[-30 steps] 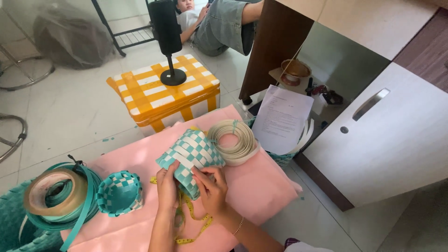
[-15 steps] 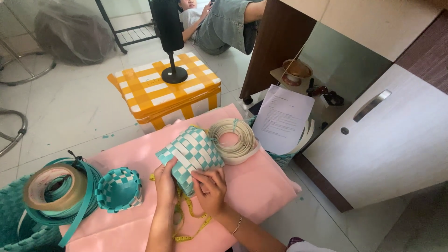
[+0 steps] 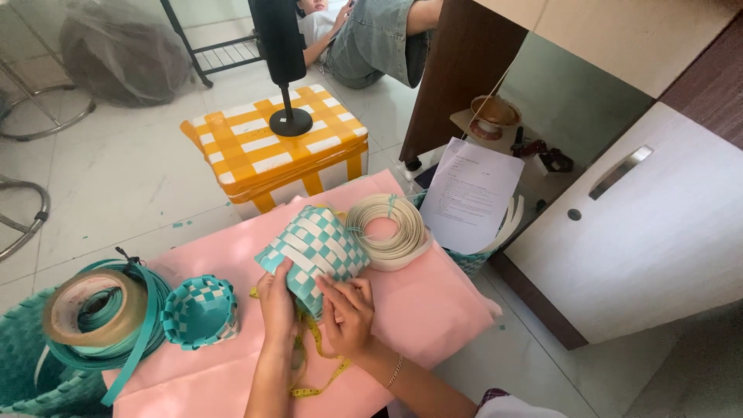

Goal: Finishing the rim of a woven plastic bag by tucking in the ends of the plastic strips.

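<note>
Yellow tape measure partly hidden under hands; green woven mat cut off at left edge.

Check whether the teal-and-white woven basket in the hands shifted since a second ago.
Barely: the woven basket still sits between both hands beside the cream strip coil, only tipped slightly; the camera itself drifted.

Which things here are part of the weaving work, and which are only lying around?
In use: woven teal-and-white piece, held by left hand and right hand; cream strip coil; yellow tape measure.

Lying about: small finished basket, yellow checked stool, paper sheet, teal strip roll.
</note>
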